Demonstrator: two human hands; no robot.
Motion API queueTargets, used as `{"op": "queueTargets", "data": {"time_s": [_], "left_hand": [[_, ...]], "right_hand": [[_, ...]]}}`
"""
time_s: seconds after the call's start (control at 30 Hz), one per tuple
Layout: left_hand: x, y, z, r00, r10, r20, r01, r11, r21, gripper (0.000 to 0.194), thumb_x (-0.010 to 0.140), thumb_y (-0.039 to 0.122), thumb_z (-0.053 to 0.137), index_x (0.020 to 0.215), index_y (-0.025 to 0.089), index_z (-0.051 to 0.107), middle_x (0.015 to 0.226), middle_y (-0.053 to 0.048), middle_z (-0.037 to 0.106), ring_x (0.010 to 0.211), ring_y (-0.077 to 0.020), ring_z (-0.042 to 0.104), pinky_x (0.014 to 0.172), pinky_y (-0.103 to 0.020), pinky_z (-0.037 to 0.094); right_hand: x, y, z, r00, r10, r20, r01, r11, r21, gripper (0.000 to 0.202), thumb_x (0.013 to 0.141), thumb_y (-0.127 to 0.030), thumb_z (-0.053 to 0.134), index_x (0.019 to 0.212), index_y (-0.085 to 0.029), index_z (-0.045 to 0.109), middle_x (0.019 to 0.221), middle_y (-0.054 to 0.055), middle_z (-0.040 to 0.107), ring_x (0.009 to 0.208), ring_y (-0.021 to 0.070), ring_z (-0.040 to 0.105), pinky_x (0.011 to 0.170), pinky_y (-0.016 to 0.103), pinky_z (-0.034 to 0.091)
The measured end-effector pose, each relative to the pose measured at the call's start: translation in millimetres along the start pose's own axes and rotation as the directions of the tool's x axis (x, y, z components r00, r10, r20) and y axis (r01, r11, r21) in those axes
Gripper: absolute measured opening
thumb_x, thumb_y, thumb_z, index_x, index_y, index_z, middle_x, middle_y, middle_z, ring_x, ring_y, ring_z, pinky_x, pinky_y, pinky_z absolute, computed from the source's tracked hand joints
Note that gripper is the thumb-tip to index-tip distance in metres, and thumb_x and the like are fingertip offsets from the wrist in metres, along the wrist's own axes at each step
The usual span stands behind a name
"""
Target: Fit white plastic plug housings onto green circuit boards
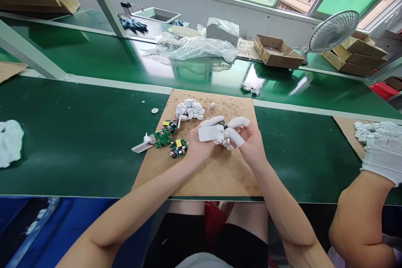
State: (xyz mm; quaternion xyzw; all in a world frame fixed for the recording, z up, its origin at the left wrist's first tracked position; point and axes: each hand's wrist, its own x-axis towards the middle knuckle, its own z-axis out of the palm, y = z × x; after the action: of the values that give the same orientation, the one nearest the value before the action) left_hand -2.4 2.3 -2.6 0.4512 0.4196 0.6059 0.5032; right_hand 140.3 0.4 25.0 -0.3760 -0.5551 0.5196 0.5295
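Over the brown board (201, 176), my left hand (199, 145) grips a flat white plastic panel (210, 133), its fingertips covered in white. A small dark circuit part (222, 124) shows at the panel's far end. Closed fingertips of my right hand (251, 140), also covered in white, meet that part; exactly what they pinch is partly hidden. Small white pieces (227, 145) show just below the fingers. Left of my hands lie green circuit boards (162, 138) with yellow-topped components, one joined to a white plastic panel (143, 146). Behind them is a heap of white caps (190, 109).
A co-worker's gloved hand (381, 159) is at the right beside a pile of white pieces (377, 130). A conveyor belt (125, 65) runs behind the table, with plastic wrap (194, 48), an open carton (278, 50) and a fan (333, 31) beyond. White cloth (10, 142) lies far left.
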Motion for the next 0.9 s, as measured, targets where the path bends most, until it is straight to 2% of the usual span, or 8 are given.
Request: {"op": "queueTargets", "data": {"time_s": [0.07,0.17,0.27,0.37,0.5,0.7,0.77,0.9], "left_hand": [[-1,-1,1.3,0.999,-0.022,0.023,0.023,0.999,-0.039,0.050,0.055,0.030,0.090,0.101,0.018,0.077,0.090,-0.006,0.078,0.090,-0.0255,0.072,0.084,-0.037,0.058],[-1,-2,4.9,0.994,-0.094,0.061,0.105,0.966,-0.236,0.054,0.057,0.036,0.092,0.106,0.024,0.074,0.085,-0.002,0.076,0.091,-0.0237,0.072,0.085,-0.036,0.059],[0,3,8.0,0.978,-0.188,0.096,0.211,0.875,-0.437,0.061,0.057,0.043,0.092,0.111,0.029,0.069,0.079,0.003,0.073,0.089,-0.0221,0.073,0.084,-0.038,0.061],[1,11,8.9,0.961,-0.249,0.119,0.275,0.835,-0.477,0.056,0.058,0.046,0.092,0.105,0.028,0.068,0.078,0.005,0.073,0.088,-0.0211,0.073,0.081,-0.037,0.061],[0,14,7.9,0.947,-0.283,0.149,0.320,0.815,-0.483,0.056,0.047,0.055,0.093,0.083,0.023,0.064,0.070,0.005,0.070,0.075,-0.0181,0.070,0.065,-0.029,0.059],[-3,17,5.6,0.920,-0.298,0.253,0.389,0.767,-0.510,0.051,0.047,0.042,0.097,0.072,0.020,0.059,0.061,0.008,0.063,0.057,-0.0081,0.060,0.051,-0.019,0.049],[-3,18,6.1,0.910,-0.310,0.275,0.412,0.745,-0.525,0.050,0.046,0.038,0.098,0.069,0.019,0.058,0.058,0.009,0.060,0.054,-0.0070,0.058,0.049,-0.018,0.048],[-2,17,7.0,0.902,-0.323,0.286,0.430,0.727,-0.535,0.051,0.044,0.038,0.099,0.068,0.018,0.057,0.060,0.007,0.062,0.056,-0.0086,0.060,0.049,-0.019,0.050]], "right_hand": [[-1,2,-2,1.000,-0.023,-0.013,0.022,0.999,-0.040,0.029,0.080,-0.046,0.076,0.084,-0.023,0.060,0.073,-0.002,0.060,0.055,0.0102,0.052,0.048,0.025,0.045],[-3,5,-7,0.974,-0.226,-0.010,0.220,0.956,-0.192,0.023,0.089,-0.046,0.067,0.092,-0.024,0.064,0.089,0.004,0.066,0.075,0.0167,0.062,0.065,0.032,0.054],[-4,6,-12,0.899,-0.419,0.127,0.435,0.818,-0.376,0.041,0.093,-0.050,0.059,0.126,-0.025,0.061,0.127,0.012,0.064,0.116,0.0282,0.061,0.089,0.044,0.057],[-5,7,-12,0.833,-0.472,0.289,0.550,0.650,-0.524,0.056,0.095,-0.043,0.058,0.147,-0.027,0.046,0.151,0.014,0.048,0.140,0.0320,0.046,0.110,0.052,0.048],[-5,11,-9,0.734,-0.579,0.355,0.666,0.507,-0.548,0.055,0.098,-0.026,0.054,0.151,-0.030,0.041,0.150,0.013,0.051,0.137,0.0300,0.052,0.109,0.050,0.050],[-3,20,-10,0.622,-0.674,0.398,0.761,0.400,-0.511,0.058,0.099,-0.025,0.049,0.155,-0.030,0.035,0.143,0.014,0.052,0.128,0.0299,0.057,0.103,0.048,0.055],[-3,22,-11,0.606,-0.678,0.415,0.774,0.385,-0.503,0.055,0.100,-0.025,0.048,0.154,-0.031,0.037,0.142,0.014,0.050,0.126,0.0308,0.057,0.101,0.049,0.055],[-3,19,-12,0.618,-0.652,0.440,0.768,0.381,-0.515,0.057,0.098,-0.022,0.048,0.153,-0.033,0.037,0.139,0.014,0.050,0.124,0.0324,0.057,0.099,0.051,0.055]]}}
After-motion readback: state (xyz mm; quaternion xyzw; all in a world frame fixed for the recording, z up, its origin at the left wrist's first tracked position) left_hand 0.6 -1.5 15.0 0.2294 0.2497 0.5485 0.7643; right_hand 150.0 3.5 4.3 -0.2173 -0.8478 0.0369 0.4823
